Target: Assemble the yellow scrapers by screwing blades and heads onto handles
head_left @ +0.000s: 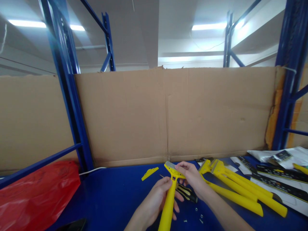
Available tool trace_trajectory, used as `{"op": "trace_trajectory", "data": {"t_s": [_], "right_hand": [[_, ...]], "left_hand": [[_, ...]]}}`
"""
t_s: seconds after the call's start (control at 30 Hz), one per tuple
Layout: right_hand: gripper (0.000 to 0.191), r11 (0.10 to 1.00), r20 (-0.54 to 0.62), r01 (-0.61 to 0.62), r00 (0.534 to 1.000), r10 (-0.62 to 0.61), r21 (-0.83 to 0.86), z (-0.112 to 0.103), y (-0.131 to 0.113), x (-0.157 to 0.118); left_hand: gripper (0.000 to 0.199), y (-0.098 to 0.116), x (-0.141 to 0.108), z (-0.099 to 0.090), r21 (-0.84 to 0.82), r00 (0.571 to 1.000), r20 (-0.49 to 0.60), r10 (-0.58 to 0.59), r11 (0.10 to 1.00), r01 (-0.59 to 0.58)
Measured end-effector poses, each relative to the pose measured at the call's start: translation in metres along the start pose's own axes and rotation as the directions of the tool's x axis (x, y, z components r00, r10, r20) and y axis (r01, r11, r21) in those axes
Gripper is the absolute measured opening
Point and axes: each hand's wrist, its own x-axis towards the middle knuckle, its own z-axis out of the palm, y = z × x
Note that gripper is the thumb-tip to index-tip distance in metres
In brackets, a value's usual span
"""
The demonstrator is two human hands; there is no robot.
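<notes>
A yellow long-handled scraper (169,200) is held up over the blue tabletop, its head tilted away from me. My left hand (156,199) is closed around the upper handle, thumb on top and some fingers loosely behind it. At the head, my right hand (189,175) pinches the grey metal blade (171,165) and the edge of the yellow head. Just behind the handle lies a screwdriver (186,193) with a black and yellow grip, partly hidden by my hands. A loose yellow cover plate (150,173) rests on the table to the left of the head.
Several yellow scrapers (237,189) lie to the right, beside black and white packaging (281,181). Small screws and nuts (201,218) are scattered near my right forearm. A red plastic bag (40,192) and a dark object (72,225) are at left. Cardboard (127,118) stands behind, between blue posts.
</notes>
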Motion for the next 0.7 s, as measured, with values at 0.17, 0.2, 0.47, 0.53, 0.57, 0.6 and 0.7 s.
{"op": "trace_trajectory", "data": {"t_s": [0.17,0.2,0.47,0.53,0.57,0.6,0.7], "right_hand": [[0.012,0.999,0.012,-0.025,1.000,0.025,-0.020,0.005,-0.002,-0.005],[0.011,0.999,0.018,-0.026,0.999,0.027,-0.019,0.006,-0.004,-0.006],[0.015,0.999,0.098,-0.051,0.994,0.050,0.010,0.020,-0.004,-0.014],[0.017,0.998,0.106,-0.064,0.993,0.061,0.026,0.023,-0.004,-0.015],[0.018,0.997,0.108,-0.075,0.992,0.070,0.037,0.023,-0.004,-0.016],[0.019,0.995,0.110,-0.090,0.990,0.085,0.048,0.023,-0.004,-0.017],[0.021,0.985,0.124,-0.150,0.982,0.139,0.082,0.022,-0.005,-0.019]], "left_hand": [[0.036,0.002,-0.002,0.003,0.110,0.999,0.037,0.023,0.994,-0.027],[0.039,0.002,-0.001,0.003,0.118,0.999,0.009,0.040,0.992,-0.040],[0.036,0.005,0.008,-0.007,0.051,0.925,-0.342,0.166,0.986,-0.158],[0.029,0.007,0.007,-0.008,0.032,0.914,-0.363,0.179,0.983,-0.179],[0.026,0.008,0.006,-0.008,0.018,0.908,-0.376,0.184,0.981,-0.191],[0.024,0.009,0.006,-0.008,0.003,0.901,-0.389,0.190,0.979,-0.205],[0.020,0.011,0.005,-0.007,-0.027,0.883,-0.426,0.196,0.973,-0.229]]}}
